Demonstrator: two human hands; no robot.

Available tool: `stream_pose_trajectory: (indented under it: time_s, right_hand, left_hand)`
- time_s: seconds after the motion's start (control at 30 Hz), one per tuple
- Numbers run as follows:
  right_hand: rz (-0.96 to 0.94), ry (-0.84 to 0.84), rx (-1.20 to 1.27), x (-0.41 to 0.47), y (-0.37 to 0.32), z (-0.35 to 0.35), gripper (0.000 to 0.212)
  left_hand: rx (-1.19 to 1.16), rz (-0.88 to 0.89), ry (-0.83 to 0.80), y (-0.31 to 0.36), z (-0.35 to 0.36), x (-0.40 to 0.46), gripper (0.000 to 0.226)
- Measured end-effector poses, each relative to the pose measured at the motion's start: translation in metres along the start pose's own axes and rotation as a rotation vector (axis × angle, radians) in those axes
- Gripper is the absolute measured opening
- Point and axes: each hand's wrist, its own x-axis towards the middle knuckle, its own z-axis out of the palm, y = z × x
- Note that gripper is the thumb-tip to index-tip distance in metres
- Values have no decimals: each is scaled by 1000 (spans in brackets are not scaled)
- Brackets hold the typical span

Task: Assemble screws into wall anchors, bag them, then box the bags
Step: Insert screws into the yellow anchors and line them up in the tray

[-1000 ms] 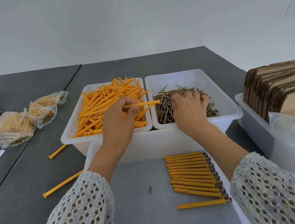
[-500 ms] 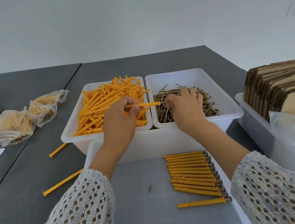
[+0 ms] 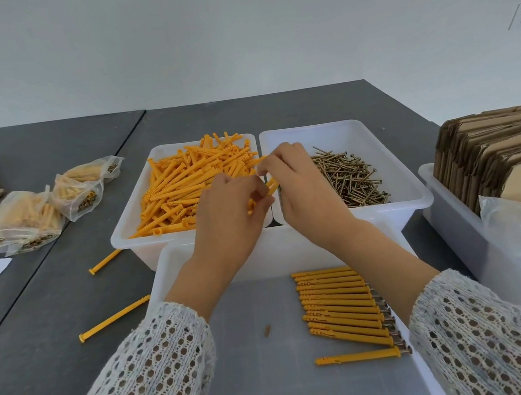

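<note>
Both hands have lifted off the two bins and met above the divide between them. Left hand pinches an orange wall anchor between curled fingers, its end pointing toward the right hand, whose fingers curl at the anchor's tip; whether they hold a screw I cannot tell. Behind sit the anchor bin and the screw bin. Assembled anchors lie in a row in the near tray. Two loose anchors rest on the grey table, with filled bags further left.
</note>
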Motion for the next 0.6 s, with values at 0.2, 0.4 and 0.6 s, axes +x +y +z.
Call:
stream_pose_trajectory:
  time_s: [0.2,0.4,0.6]
  right_hand:
    - [-18,66,111,2,-10,-6,48]
    - [324,346,307,-1,13,-5,47]
    - [922,426,584,2,40,-1,17]
  left_hand:
    - [-232,-108,-37,9,-3,0,4]
    - [-593,-297,-75,14,-9,5,8]
    - [-855,-218,-693,28,-25,2,6]
